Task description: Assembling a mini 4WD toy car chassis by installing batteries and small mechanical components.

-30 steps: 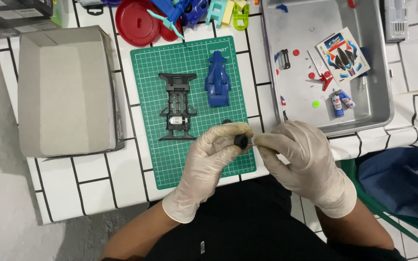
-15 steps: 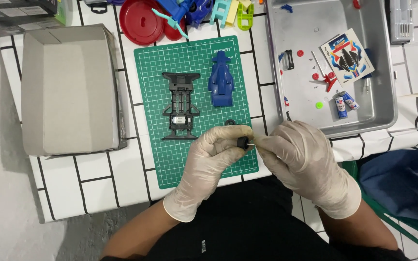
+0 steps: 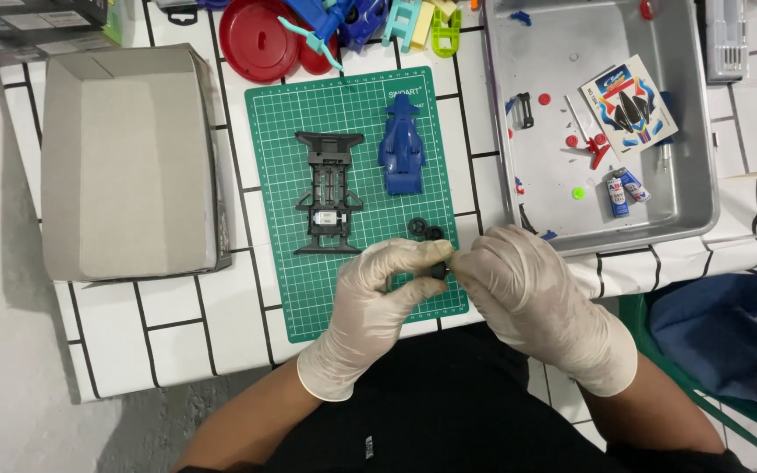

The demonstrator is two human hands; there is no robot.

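Note:
Both my hands wear pale latex gloves and meet over the near right corner of a green cutting mat (image 3: 282,289). My left hand (image 3: 378,293) and my right hand (image 3: 519,285) pinch one small black wheel (image 3: 439,270) between their fingertips. Two more small black wheels (image 3: 426,230) lie on the mat just beyond my fingers. A dark grey toy car chassis (image 3: 328,190) rests in the middle of the mat. A blue toy car body shell (image 3: 402,144) lies to its right.
A grey metal tray (image 3: 698,201) at right holds a sticker sheet (image 3: 629,103), two small batteries (image 3: 621,189) and tiny red parts. A grey cardboard box (image 3: 124,162) sits at left. Red round lids (image 3: 260,37) and coloured plastic frames (image 3: 422,22) lie at the far edge.
My hands stay together on the small wheel with only slight finger movement. Nothing on the mat has shifted.

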